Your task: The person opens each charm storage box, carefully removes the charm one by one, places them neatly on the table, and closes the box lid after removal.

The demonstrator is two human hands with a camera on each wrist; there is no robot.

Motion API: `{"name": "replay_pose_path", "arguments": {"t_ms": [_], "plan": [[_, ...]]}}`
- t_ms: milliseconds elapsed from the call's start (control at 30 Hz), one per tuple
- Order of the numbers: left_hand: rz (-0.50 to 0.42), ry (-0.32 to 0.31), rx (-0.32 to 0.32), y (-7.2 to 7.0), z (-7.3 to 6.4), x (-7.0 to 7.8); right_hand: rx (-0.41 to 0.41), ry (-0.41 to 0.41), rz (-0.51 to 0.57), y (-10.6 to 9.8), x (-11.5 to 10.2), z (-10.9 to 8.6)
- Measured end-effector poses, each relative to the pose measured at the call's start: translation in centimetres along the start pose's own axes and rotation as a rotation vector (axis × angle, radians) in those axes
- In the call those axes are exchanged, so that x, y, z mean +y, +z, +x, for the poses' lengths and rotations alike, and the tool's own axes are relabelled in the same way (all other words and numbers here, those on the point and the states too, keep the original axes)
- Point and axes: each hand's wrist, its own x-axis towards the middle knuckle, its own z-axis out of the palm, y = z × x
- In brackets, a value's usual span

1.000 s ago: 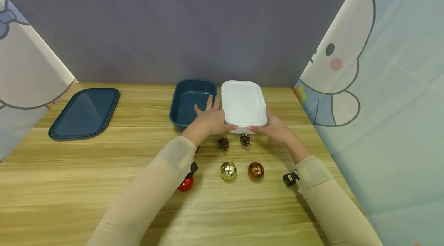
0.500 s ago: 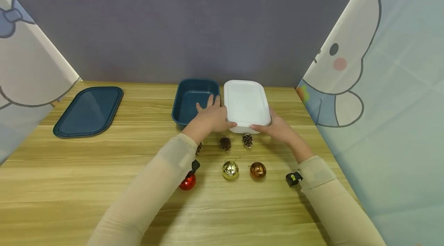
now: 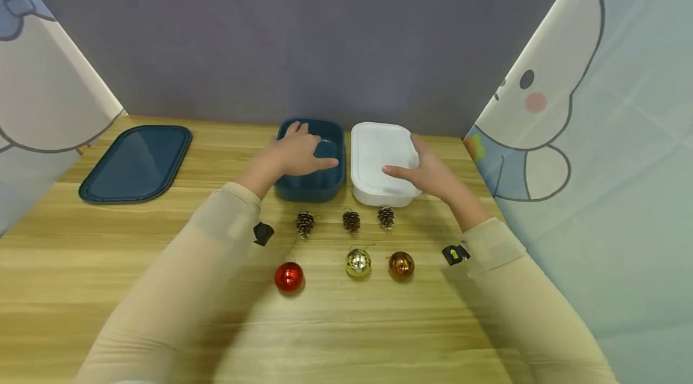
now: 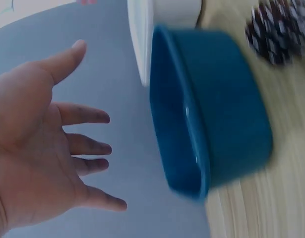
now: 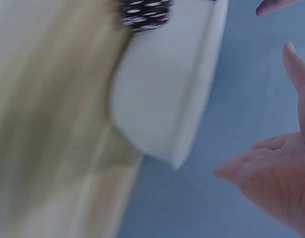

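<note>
My left hand hovers over the blue open box, fingers spread and holding nothing. In the left wrist view the palm and loose fingers are apart from the blue box. My right hand is over the right side of the white box, which has its white lid on. Its thumb is stretched out above the lid. The right wrist view shows this hand open beside the white box, apart from its rim.
A blue lid lies at the left of the table. In front of the boxes are a row of pine cones and a red ball, a gold ball and a brown ball. A grey wall stands behind.
Both hands have come off the white box and risen. The left hand has moved left over the blue box, and the red ball and left pine cone now show fully.
</note>
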Motion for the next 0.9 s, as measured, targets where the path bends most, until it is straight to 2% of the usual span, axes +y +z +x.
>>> {"name": "replay_pose_path", "arguments": {"t_ms": [200, 333, 467, 600, 733, 800, 900], "plan": [[-0.045, -0.007, 0.041, -2.8, -1.6, -4.8, -0.061, -0.004, -0.102, -0.5, -4.2, 2.5], [-0.06, -0.054, 0.087, -4.5, -3.2, -8.4, -0.101, -0.002, -0.101, -0.2, -7.7, 4.6], [-0.065, -0.1, 0.134, -5.4, -4.8, -12.2, -0.133, -0.024, -0.067, 1.1, -11.1, 6.1], [-0.033, -0.114, 0.164, -5.5, -6.5, -16.6, -0.178, -0.062, -0.051, 3.7, -14.3, 7.5], [-0.03, -0.117, 0.177, -4.9, -8.3, -21.5, -0.235, -0.108, -0.104, 7.4, -17.5, 8.8], [-0.041, -0.13, 0.167, -4.4, -9.3, -23.9, -0.272, -0.119, -0.118, 9.4, -19.2, 9.2], [-0.009, -0.147, 0.156, -3.6, -10.7, -27.0, -0.337, -0.108, -0.136, 12.1, -21.7, 9.4]]}}
